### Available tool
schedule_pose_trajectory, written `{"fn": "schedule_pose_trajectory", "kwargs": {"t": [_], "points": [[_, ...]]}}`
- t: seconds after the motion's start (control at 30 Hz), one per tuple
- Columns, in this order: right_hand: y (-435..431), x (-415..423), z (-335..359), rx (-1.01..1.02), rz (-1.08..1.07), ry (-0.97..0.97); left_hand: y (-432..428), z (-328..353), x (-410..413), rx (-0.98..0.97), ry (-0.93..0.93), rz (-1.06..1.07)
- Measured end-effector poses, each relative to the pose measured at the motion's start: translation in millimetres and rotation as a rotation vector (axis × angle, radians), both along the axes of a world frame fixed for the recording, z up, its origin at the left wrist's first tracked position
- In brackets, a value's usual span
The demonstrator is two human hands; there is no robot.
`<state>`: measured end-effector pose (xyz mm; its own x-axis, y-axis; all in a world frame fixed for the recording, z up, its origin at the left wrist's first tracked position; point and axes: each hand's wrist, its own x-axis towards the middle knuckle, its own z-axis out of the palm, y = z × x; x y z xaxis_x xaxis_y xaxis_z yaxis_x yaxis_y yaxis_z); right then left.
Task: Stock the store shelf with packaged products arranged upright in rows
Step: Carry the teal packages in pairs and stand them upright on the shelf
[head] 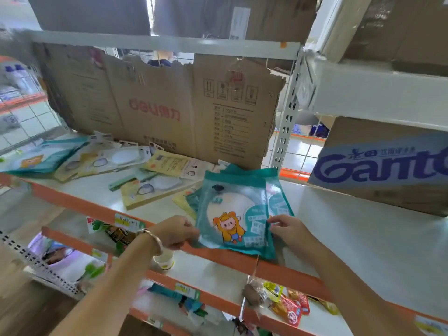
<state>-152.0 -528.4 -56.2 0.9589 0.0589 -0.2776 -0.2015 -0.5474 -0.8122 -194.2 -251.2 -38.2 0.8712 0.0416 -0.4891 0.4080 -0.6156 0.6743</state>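
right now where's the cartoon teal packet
Head view, centre: the teal packet lies on the orange shelf edge atop similar packets, pinched between left hand and right hand.

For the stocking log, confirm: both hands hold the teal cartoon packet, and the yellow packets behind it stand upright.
Not quite. Left hand and right hand hold the teal cartoon packet, but the head view shows the yellow packets lying flat.
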Motion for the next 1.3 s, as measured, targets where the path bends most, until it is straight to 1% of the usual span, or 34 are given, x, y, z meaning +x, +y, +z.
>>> {"fn": "schedule_pose_trajectory", "kwargs": {"t": [0.03,0.07,0.1,0.13,0.2,0.27,0.4,0.43,0.53,0.63,0.73,0.83,0.9,1.0,1.13,1.2,1.3], "points": [[-1,0,2,-0.005,0.02,0.007,7,4,-2,0.1,0.041,-0.088],[-1,0,3,-0.007,0.03,0.013,13,7,0,0.189,0.027,-0.131],[-2,2,3,-0.008,0.021,0.016,16,10,3,0.246,-0.03,-0.132],[-2,5,3,-0.023,-0.008,-0.001,16,12,7,0.253,-0.092,-0.085],[-3,15,2,-0.125,-0.099,-0.069,12,12,17,0.156,-0.155,0.058],[-4,25,3,-0.206,-0.174,-0.087,2,7,24,0.038,-0.147,0.139],[-6,36,9,-0.211,-0.231,0.065,-16,-7,31,-0.217,-0.088,0.242],[-6,38,9,-0.22,-0.236,0.088,-18,-10,33,-0.248,-0.073,0.272],[-4,46,9,-0.224,-0.245,0.123,-12,-14,36,-0.252,-0.033,0.248],[-2,49,14,-0.218,-0.223,0.226,-3,-11,35,-0.275,0.016,0.218],[-4,48,16,-0.116,-0.219,0.294,10,-13,32,-0.364,0.035,0.328],[-4,43,22,-0.059,-0.191,0.315,16,-15,28,-0.446,0.028,0.377],[-3,38,27,-0.039,-0.187,0.302,16,-15,27,-0.471,0.032,0.366],[-5,37,31,-0.107,-0.16,0.249,15,-14,27,-0.468,0.019,0.342],[-6,30,36,-0.126,-0.162,0.202,9,-12,26,-0.473,-0.069,0.32],[-11,20,34,-0.097,-0.195,0.151,4,-11,26,-0.483,-0.131,0.302],[-24,2,31,0.004,-0.333,0.044,-3,-10,28,-0.46,-0.226,0.232]]}}
